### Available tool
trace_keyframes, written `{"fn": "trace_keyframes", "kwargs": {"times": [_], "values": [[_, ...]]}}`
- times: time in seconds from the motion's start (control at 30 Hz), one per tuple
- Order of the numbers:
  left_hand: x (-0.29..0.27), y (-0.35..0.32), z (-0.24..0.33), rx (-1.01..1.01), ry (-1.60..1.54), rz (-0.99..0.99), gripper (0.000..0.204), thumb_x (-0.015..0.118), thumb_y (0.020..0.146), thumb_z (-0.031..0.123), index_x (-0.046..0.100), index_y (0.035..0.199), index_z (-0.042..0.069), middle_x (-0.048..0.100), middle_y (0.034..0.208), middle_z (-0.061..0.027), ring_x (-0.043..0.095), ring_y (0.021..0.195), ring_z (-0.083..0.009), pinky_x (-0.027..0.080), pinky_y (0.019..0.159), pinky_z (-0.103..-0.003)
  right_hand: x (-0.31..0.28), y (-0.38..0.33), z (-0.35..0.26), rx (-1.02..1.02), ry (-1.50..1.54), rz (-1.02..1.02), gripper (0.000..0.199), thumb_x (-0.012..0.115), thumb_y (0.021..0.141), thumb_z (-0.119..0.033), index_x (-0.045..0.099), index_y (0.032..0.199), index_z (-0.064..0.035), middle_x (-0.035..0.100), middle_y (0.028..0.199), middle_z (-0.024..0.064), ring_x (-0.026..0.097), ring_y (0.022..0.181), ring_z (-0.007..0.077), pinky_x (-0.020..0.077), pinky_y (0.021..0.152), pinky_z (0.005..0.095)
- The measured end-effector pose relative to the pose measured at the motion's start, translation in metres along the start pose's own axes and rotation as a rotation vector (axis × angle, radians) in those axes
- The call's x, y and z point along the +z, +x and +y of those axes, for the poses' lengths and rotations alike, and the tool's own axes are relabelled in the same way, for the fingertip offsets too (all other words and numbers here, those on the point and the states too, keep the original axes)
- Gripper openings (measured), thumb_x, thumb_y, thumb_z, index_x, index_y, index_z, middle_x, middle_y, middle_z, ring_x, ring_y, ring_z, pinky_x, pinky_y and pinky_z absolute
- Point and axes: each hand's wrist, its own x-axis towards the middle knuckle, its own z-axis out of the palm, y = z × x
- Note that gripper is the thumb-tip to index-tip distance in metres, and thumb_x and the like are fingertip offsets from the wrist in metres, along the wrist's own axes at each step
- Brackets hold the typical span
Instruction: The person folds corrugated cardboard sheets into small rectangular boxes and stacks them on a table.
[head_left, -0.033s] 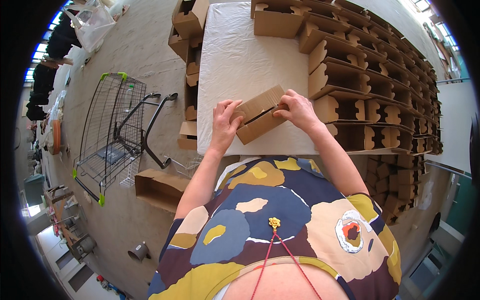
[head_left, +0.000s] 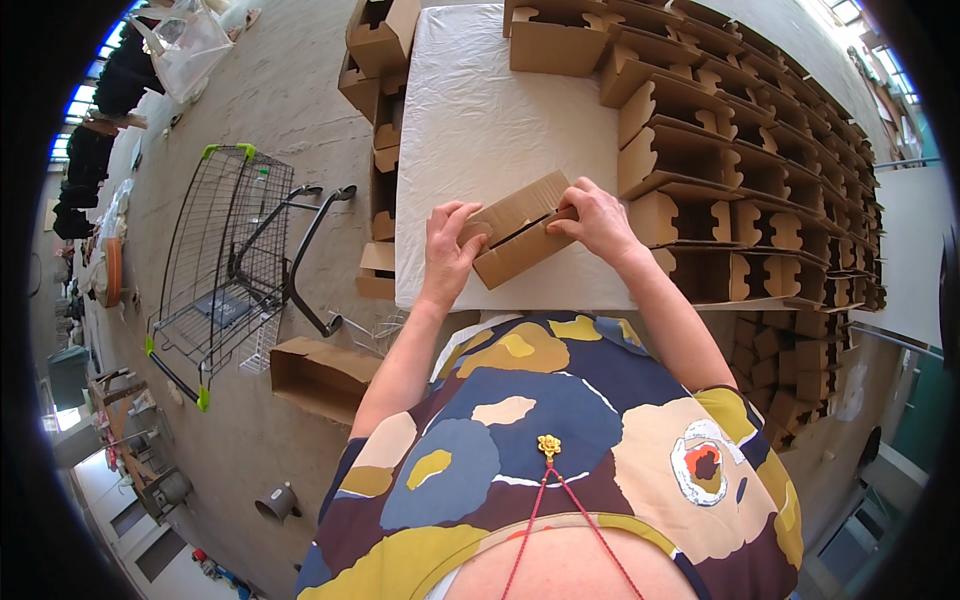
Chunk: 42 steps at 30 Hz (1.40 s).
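Over the white-covered table (head_left: 500,110), a small brown cardboard box (head_left: 524,258) is held at a slant between my two hands. A narrow dark gap runs along its top, between the long side panels. My left hand (head_left: 452,245) grips the left end, thumb on the end flap and fingers bent around it. At the other end, my right hand (head_left: 593,222) pinches the top edge, its thumb by the gap. The box's underside and some fingertips are hidden.
Stacked open cardboard boxes (head_left: 690,155) fill the table's right side, and more boxes (head_left: 377,270) line its left edge. A wire shopping cart (head_left: 225,270) stands on the floor at left. Near my left forearm lies an open carton (head_left: 315,375). Smaller boxes (head_left: 790,370) are heaped below right.
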Motion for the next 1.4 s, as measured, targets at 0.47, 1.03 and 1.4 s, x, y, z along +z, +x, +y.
{"fn": "trace_keyframes", "kwargs": {"times": [0.47,1.03,1.4], "values": [[0.040,-0.023,0.001,-0.208,-0.047,0.178,0.042,0.051,0.104,0.020,0.046,0.144,0.006,0.034,0.153,-0.0158,0.032,0.144,-0.0305,0.030,0.116,-0.040,0.059,0.006,0.053,0.076,0.743,0.056,0.068,0.067,0.097,-0.032,0.037,0.154,-0.0087,0.049,0.149,0.0173,0.046,0.138,0.0286,0.0364,0.113,0.0358],[0.052,-0.017,0.000,-0.182,0.048,0.125,0.041,0.059,0.094,0.000,0.053,0.134,0.006,0.038,0.147,-0.0165,0.044,0.133,-0.0335,0.044,0.105,-0.039,0.077,0.002,0.037,0.108,0.616,0.348,0.040,0.061,0.100,-0.020,0.053,0.138,-0.0115,0.070,0.107,0.0186,0.068,0.099,0.0331,0.0525,0.086,0.0388],[0.028,-0.032,0.011,-0.477,-0.209,0.137,0.065,0.058,0.101,0.019,0.025,0.156,0.006,0.031,0.156,-0.0179,0.028,0.146,-0.0339,0.022,0.121,-0.045,0.069,-0.010,0.037,0.195,0.416,0.322,0.041,0.056,0.101,-0.035,0.053,0.136,-0.0117,0.070,0.108,0.0201,0.066,0.103,0.0409,0.0510,0.086,0.0480]]}}
